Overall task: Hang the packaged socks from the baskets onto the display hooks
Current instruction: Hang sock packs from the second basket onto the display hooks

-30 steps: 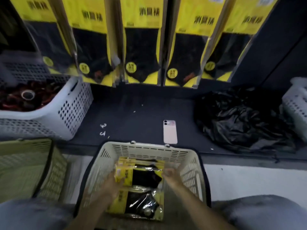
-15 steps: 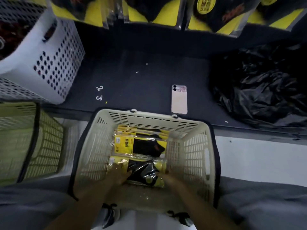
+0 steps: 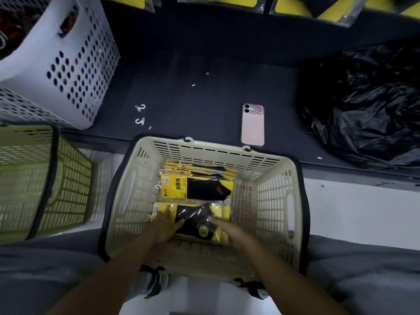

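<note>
A cream basket [image 3: 275, 201] stands between my knees, holding several yellow-and-black sock packs. The far stack of sock packs [image 3: 196, 186] lies flat near the basket's back wall. Closer to me lies a near sock pack [image 3: 195, 218], shiny and crumpled. My left hand [image 3: 164, 228] rests on its left yellow end, fingers reaching over it. My right hand [image 3: 229, 230] touches its right side, fingers laid on the plastic. Whether either hand grips the pack is unclear. Hanging sock packs [image 3: 293, 4] show only their bottom edges at the top.
A pink phone [image 3: 253, 125] lies on the dark shelf [image 3: 193, 98] just beyond the basket. Two small white hooks [image 3: 140, 114] lie left of it. A white perforated bin [image 3: 68, 62] stands far left, a green basket [image 3: 45, 178] below it, a black plastic bag [image 3: 363, 105] at right.
The view has tilted down, so the hanging packs have left the top. Both hands moved from the far stack to the near sock pack and reached further over it.
</note>
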Available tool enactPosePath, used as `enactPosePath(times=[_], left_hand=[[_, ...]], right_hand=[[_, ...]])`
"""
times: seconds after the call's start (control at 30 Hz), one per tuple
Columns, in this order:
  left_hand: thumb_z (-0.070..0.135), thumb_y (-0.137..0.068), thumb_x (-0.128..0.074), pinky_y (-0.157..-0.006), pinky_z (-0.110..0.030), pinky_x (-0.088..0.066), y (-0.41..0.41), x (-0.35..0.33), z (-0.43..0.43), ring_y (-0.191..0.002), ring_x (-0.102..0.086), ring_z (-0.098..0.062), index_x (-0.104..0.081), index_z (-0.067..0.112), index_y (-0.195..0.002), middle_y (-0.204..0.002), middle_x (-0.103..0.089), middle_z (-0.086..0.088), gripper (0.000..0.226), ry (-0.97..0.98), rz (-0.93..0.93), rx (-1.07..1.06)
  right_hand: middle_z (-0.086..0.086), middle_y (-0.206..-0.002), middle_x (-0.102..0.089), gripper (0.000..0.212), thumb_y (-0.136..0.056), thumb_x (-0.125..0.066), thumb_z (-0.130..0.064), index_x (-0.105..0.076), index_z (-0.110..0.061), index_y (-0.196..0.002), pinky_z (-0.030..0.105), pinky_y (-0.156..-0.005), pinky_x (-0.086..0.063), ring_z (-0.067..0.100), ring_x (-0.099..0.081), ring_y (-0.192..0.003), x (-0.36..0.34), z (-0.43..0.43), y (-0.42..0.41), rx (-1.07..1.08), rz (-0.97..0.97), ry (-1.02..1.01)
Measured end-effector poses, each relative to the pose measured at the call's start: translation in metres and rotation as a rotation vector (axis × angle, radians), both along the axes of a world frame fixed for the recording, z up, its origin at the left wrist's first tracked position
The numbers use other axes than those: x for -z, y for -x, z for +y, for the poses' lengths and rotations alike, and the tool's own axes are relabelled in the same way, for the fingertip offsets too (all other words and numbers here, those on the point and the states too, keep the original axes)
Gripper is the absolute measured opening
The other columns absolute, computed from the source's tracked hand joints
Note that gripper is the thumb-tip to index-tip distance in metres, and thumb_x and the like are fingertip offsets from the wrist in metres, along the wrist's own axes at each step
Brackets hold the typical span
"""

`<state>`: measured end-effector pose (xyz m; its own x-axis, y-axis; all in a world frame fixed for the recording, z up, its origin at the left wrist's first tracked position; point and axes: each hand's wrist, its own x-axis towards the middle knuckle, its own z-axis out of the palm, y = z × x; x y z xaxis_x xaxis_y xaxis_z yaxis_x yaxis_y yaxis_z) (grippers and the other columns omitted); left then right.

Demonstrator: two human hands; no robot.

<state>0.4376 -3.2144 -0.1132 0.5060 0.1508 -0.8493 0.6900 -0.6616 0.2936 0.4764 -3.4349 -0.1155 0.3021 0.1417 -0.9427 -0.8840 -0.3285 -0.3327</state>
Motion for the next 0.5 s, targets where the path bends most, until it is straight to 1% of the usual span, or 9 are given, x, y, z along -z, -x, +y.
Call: enactPosePath(times=[0.07, 0.1, 0.17, 0.23, 0.3, 0.33, 0.4, 0.43, 0.5], left_hand=[[0.043, -0.093, -0.055, -0.103, -0.045, -0.041, -0.003, -0.007, 0.002, -0.130, -0.043, -0.032, -0.046, 0.007, -0.132, -0.141, -0.045, -0.017, 0.053, 0.101, -0.075, -0.147], [0.038, -0.093, -0.056, -0.092, -0.038, -0.048, -0.004, -0.013, 0.002, -0.118, -0.053, -0.028, -0.053, 0.011, -0.121, -0.131, -0.054, -0.015, 0.039, 0.143, -0.123, -0.224], [0.033, -0.093, -0.058, -0.078, -0.027, -0.044, -0.010, -0.026, 0.002, -0.103, -0.056, -0.022, -0.056, 0.012, -0.113, -0.120, -0.059, -0.011, 0.029, 0.173, -0.163, -0.311], [0.031, -0.090, -0.062, -0.078, -0.030, -0.044, -0.018, -0.041, 0.000, -0.097, -0.057, -0.024, -0.054, 0.015, -0.111, -0.117, -0.057, -0.008, 0.028, 0.230, -0.173, -0.435], [0.038, -0.086, -0.066, -0.089, -0.040, -0.048, -0.029, -0.063, 0.001, -0.105, -0.058, -0.028, -0.051, 0.013, -0.121, -0.127, -0.057, -0.011, 0.046, 0.305, -0.134, -0.584], [0.046, -0.083, -0.066, -0.096, -0.043, -0.045, -0.034, -0.076, 0.001, -0.114, -0.055, -0.030, -0.046, 0.012, -0.130, -0.132, -0.054, -0.011, 0.061, 0.319, -0.128, -0.610], [0.060, -0.074, -0.066, -0.103, -0.042, -0.041, -0.045, -0.105, 0.003, -0.121, -0.052, -0.026, -0.038, 0.016, -0.139, -0.134, -0.054, -0.006, 0.083, 0.431, -0.183, -0.635], [0.062, -0.069, -0.066, -0.103, -0.041, -0.042, -0.052, -0.121, 0.003, -0.119, -0.055, -0.023, -0.042, 0.018, -0.137, -0.132, -0.056, -0.005, 0.084, 0.514, -0.246, -0.658], [0.058, -0.066, -0.068, -0.090, -0.034, -0.050, -0.068, -0.156, 0.000, -0.106, -0.063, -0.017, -0.057, 0.017, -0.121, -0.125, -0.060, -0.003, 0.070, 0.672, -0.379, -0.782]], right_hand=[[0.010, -0.159, -0.018, 0.108, -0.073, -0.072, -0.057, -0.011, -0.018, -0.153, 0.043, -0.110, -0.030, 0.031, -0.027, -0.142, -0.016, 0.006, -0.009, -0.090, -0.070, 0.008], [0.010, -0.159, -0.016, 0.109, -0.074, -0.072, -0.054, -0.007, -0.017, -0.153, 0.043, -0.110, -0.030, 0.031, -0.027, -0.142, -0.027, 0.008, -0.015, -0.129, -0.123, 0.019], [0.010, -0.157, -0.022, 0.107, -0.073, -0.076, -0.049, -0.012, -0.016, -0.152, 0.040, -0.105, -0.037, 0.030, -0.032, -0.139, -0.052, 0.010, -0.029, -0.144, -0.225, 0.031], [0.009, -0.147, -0.040, 0.091, -0.071, -0.079, -0.044, -0.031, -0.018, -0.144, 0.030, -0.086, -0.046, 0.024, -0.050, -0.122, -0.088, 0.007, -0.045, -0.137, -0.321, 0.016], [0.000, -0.120, -0.062, 0.051, -0.069, -0.081, -0.039, -0.057, -0.027, -0.112, 0.023, -0.076, -0.046, 0.011, -0.060, -0.095, -0.126, -0.003, -0.062, -0.111, -0.430, -0.016], [-0.004, -0.106, -0.068, 0.040, -0.067, -0.083, -0.038, -0.062, -0.028, -0.100, 0.023, -0.074, -0.047, 0.010, -0.062, -0.090, -0.144, -0.010, -0.070, -0.068, -0.485, -0.022], [-0.004, -0.096, -0.074, 0.050, -0.056, -0.087, -0.040, -0.070, -0.020, -0.098, 0.029, -0.078, -0.052, 0.016, -0.068, -0.093, -0.180, -0.026, -0.083, 0.062, -0.589, -0.043], [-0.004, -0.094, -0.075, 0.058, -0.049, -0.089, -0.042, -0.071, -0.019, -0.099, 0.029, -0.077, -0.054, 0.016, -0.070, -0.091, -0.197, -0.034, -0.088, 0.139, -0.628, -0.062], [-0.005, -0.090, -0.076, 0.058, -0.040, -0.089, -0.044, -0.075, -0.021, -0.091, 0.023, -0.065, -0.055, 0.011, -0.072, -0.084, -0.228, -0.048, -0.093, 0.266, -0.691, -0.170]])
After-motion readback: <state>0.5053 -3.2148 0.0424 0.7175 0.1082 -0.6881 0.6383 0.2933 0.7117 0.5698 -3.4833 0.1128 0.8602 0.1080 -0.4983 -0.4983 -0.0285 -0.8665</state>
